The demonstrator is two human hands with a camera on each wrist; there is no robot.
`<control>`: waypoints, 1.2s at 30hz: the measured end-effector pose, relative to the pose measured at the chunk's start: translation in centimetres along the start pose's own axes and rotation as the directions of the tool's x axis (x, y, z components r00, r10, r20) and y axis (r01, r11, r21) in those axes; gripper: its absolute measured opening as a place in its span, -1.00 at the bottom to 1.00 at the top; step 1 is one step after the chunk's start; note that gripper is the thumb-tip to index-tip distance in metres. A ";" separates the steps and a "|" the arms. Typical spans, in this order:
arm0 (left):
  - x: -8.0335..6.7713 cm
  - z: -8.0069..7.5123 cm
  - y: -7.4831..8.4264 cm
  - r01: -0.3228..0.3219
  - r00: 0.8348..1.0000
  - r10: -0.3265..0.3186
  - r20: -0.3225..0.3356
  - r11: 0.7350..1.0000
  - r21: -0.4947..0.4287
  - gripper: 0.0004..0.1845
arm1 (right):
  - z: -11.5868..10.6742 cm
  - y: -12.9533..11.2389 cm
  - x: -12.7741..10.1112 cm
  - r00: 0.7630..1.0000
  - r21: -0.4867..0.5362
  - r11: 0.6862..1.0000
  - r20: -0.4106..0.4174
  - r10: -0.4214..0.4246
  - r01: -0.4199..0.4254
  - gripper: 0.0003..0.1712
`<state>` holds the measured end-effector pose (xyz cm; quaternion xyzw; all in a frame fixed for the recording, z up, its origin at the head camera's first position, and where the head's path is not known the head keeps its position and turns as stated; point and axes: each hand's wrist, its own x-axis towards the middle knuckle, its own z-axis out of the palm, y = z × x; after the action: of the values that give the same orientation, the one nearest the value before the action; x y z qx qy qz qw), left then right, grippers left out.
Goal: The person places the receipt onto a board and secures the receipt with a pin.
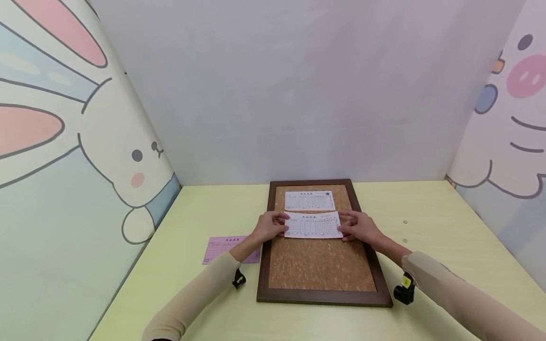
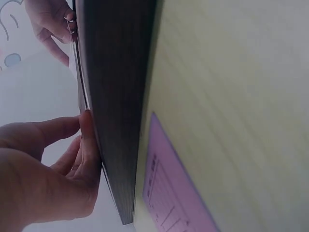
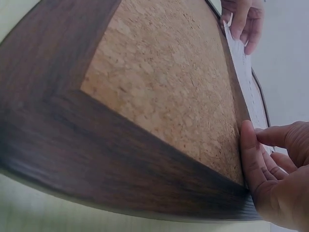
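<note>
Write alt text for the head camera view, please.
Left hand and right hand hold the ends of a white printed paper slip on a dark-framed cork board. Another white slip lies above; a pink paper form lies left.

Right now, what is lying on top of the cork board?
Two white forms lie on the cork board: the upper form rests alone, and the lower form is held by the left hand and right hand. Pins are not discernible.

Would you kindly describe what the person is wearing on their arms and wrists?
Both arms wear long beige sleeves to the wrist. The left sleeve carries a small black device under the wrist; the right sleeve has a black one with a yellow mark. The hands are bare.
</note>
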<state>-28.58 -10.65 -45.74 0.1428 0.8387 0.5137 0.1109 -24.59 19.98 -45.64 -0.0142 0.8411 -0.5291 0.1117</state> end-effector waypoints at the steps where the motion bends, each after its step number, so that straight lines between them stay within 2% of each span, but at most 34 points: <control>1: 0.1 0.0 0.0 0.000 1.000 0.000 0.001 1.000 0.004 -0.76 | 0.0 0.0 0.1 1.000 -0.009 1.000 0.000 -0.001 0.001 -0.28; 8: 0.5 -0.2 -0.1 -0.037 0.999 0.034 0.037 0.996 0.078 -0.73 | 0.0 -0.4 0.1 1.000 -0.068 0.998 -0.002 -0.007 0.007 -0.30; 11: 0.7 -0.2 -0.3 -0.092 0.995 0.083 0.058 0.979 0.181 -0.71 | 0.0 -0.6 -0.2 1.000 -0.077 0.997 0.003 -0.004 0.005 -0.30; 15: 0.8 -0.2 -0.5 -0.158 0.986 0.136 0.093 0.943 0.294 -0.68 | 0.1 -0.6 -0.2 1.000 -0.067 0.998 0.028 0.004 -0.002 -0.31; 19: 0.9 -0.3 -0.5 -0.161 0.985 0.132 0.115 0.940 0.301 -0.64 | 0.1 -0.5 -0.2 0.999 -0.081 0.997 0.049 -0.008 0.012 -0.32; 31: 1.0 -0.8 -0.3 -0.138 0.981 0.089 0.170 0.944 0.301 -0.53 | 0.0 -0.6 -0.5 1.000 -0.160 0.987 0.028 0.002 0.003 -0.44; 36: 0.9 -1.1 -0.2 -0.135 0.980 0.085 0.182 0.949 0.286 -0.50 | -0.8 -0.7 -0.2 0.993 -0.133 0.991 0.121 0.013 0.003 -0.42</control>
<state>-29.85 -11.33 -45.45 0.2471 0.8847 0.3734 0.1294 -24.63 20.42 -44.62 -0.0518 0.8661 -0.4699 0.1627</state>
